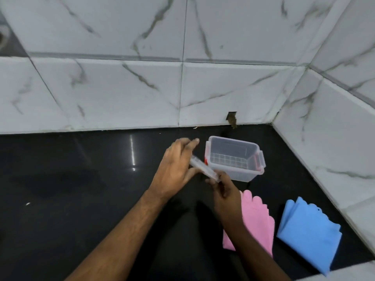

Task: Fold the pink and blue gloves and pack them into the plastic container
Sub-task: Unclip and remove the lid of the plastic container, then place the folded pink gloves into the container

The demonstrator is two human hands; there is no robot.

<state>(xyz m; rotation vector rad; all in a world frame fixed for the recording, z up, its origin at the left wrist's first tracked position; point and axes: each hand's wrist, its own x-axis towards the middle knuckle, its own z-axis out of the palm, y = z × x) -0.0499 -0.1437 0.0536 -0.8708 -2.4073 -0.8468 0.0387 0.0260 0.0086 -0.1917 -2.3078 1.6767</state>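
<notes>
Gripping lid [205, 169] w/ both hands, container [233, 159] open, gloves [257, 216] beside.

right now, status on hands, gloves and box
Both hands, left and right, hold the lid. Box open, empty. Pink glove, blue glove on counter.

A home kitchen or bathroom corner: marble-look wall tiles [125, 92] meet a glossy black surface [67, 179].
</notes>
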